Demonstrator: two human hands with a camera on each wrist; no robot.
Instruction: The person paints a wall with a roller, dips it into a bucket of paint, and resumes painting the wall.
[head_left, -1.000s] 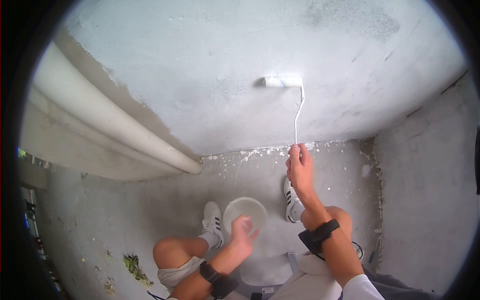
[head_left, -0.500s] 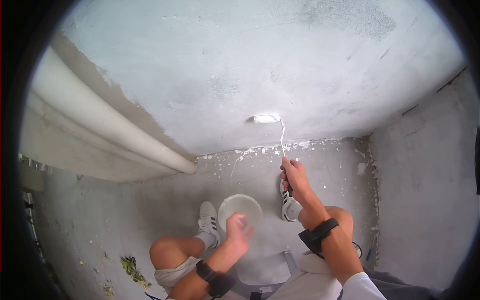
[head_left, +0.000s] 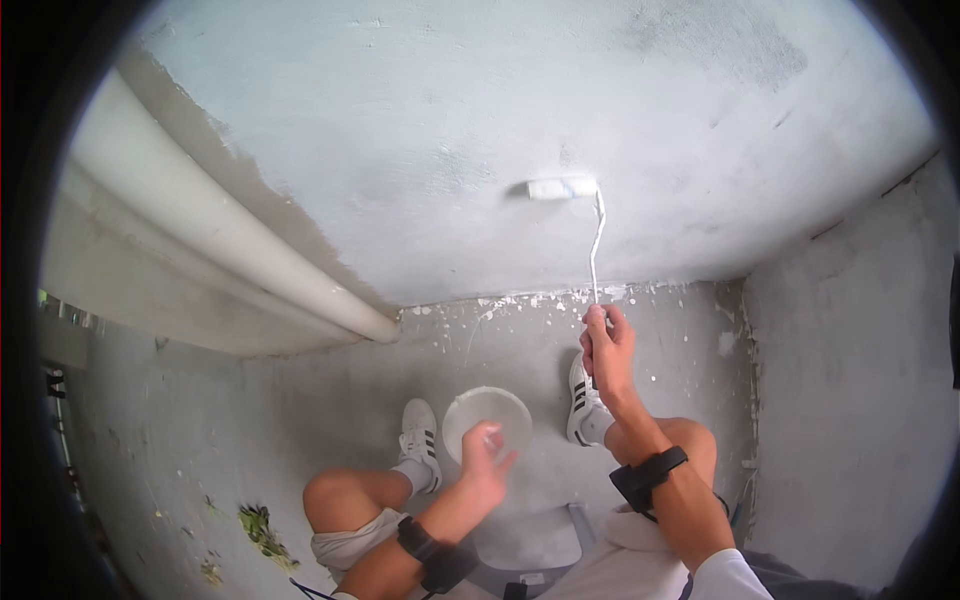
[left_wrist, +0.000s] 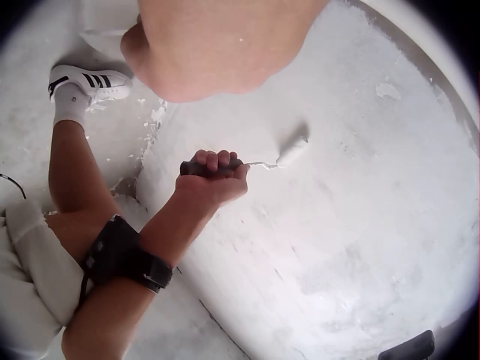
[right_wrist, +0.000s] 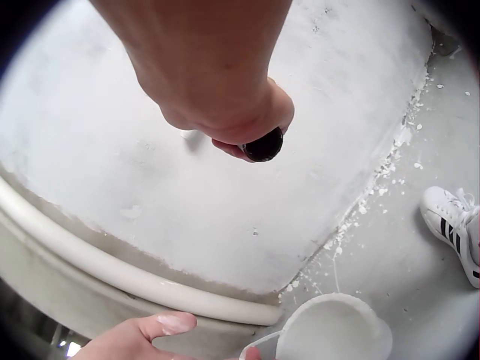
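A white paint roller point(head_left: 562, 188) lies against the grey-white wall point(head_left: 400, 120), its bent wire frame running down to the right hand point(head_left: 611, 352). In the left wrist view the right hand point(left_wrist: 214, 180) has its fingers curled round the dark handle point(left_wrist: 196, 168); the handle's black end point(right_wrist: 264, 145) shows in the right wrist view. The left hand point(head_left: 483, 462) hangs over the near part of a white bucket point(head_left: 512, 408), holding nothing visible, its fingers loosely bent. That hand point(right_wrist: 139, 339) appears beside the bucket point(right_wrist: 334, 330) in the right wrist view.
A thick pale pipe point(head_left: 230, 235) runs along the left. White paint flecks dot the floor where it meets the wall. Two striped shoes point(head_left: 420, 440) stand on either side of the bucket. Leaves point(head_left: 262, 535) lie at lower left; a side wall point(head_left: 860, 350) rises at right.
The roller first came down the wall toward the floor edge, then moved back up and slightly right with the right hand. The left hand stays near the bucket.
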